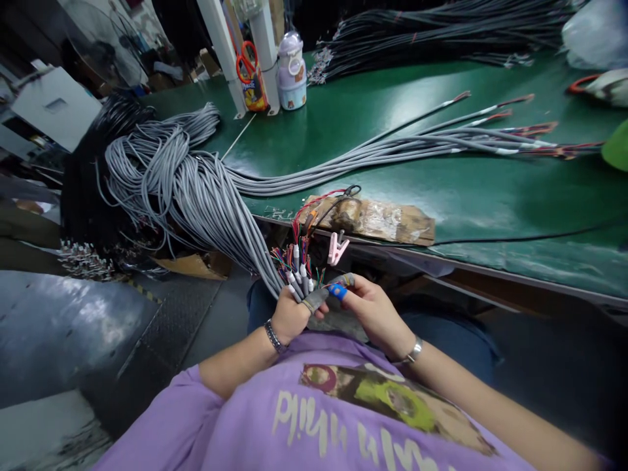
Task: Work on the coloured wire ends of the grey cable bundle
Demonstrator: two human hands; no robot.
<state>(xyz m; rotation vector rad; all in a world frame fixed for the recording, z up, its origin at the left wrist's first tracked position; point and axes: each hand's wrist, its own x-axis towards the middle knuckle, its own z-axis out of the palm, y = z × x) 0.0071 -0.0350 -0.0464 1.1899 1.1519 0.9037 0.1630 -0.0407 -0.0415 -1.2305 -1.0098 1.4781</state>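
My left hand is closed around the ends of several grey cables, just off the table's front edge. White sleeves and fanned-out coloured wires stick up above that grip. My right hand is pinched at the thin coloured wires beside the left fingertips; the fingers cover most of what lies between them. Grey tape or finger covers wrap some fingertips on both hands, and a blue wrap is on a right finger. A pink clothes peg hangs at the table edge just above my hands.
A green table bears a wooden board with red and black leads. Grey cables stretch right, with a large bundle at left. Red-handled scissors, a lilac bottle and dark cables stand or lie behind.
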